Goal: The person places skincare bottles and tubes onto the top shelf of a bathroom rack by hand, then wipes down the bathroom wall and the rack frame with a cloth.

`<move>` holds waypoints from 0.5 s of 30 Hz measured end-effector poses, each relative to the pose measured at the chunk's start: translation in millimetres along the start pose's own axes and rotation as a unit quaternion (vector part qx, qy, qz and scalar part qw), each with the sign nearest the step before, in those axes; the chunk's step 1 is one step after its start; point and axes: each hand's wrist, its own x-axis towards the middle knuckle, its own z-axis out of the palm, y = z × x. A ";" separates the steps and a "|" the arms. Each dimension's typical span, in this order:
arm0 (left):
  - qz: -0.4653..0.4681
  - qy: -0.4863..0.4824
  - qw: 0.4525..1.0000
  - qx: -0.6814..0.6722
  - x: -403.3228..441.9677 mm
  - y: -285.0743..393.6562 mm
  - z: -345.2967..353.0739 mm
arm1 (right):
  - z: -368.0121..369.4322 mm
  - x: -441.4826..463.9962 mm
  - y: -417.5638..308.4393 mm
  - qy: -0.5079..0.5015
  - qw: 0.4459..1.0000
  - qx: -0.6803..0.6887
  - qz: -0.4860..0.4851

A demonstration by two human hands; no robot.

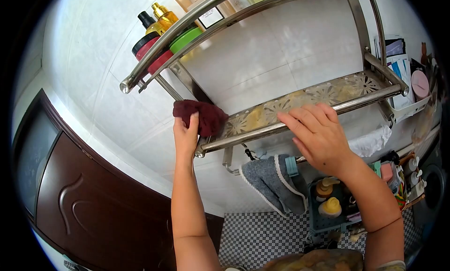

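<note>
Cloth (200, 117), dark red, bunched up in the left hand (187, 132), closed firmly on it, thumb pointing up against the folds. Holds it right at the left end of the lower shelf (262, 115), over the corner by the metal upright! Over to the right hand (321, 139): back turned up, fingers side by side and loosely curved above the front rail (365, 100), thumb lower down. Cannot tell from here whether closed round that bar or just laid on it. Flower-shaped cut-outs all along the shelf, yellowish blotches in between. Up on the upper shelf (140, 69), a red jar (149, 49) next to a green lid (185, 40). Down below, hanging under the lower shelf, a grey towel (276, 184) edged in white, and near it a teal basket (323, 228) with a yellow-topped bottle (331, 207) inside. Lower again, checked floor (253, 233); away left, dark brown door (108, 196).
</note>
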 end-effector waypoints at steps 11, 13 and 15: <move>-0.135 0.188 0.892 -0.388 -22.1 -32.9 -18.0 | -1.6 0.4 0.1 -0.011 1.000 -0.017 -0.012; -0.097 0.218 0.880 -0.411 -32.1 -33.5 -39.3 | 0.5 -0.3 0.2 -0.009 1.000 -0.022 -0.014; -0.106 0.254 0.820 -0.501 -46.2 -17.3 -61.7 | 0.5 0.2 0.0 -0.007 1.000 -0.026 -0.016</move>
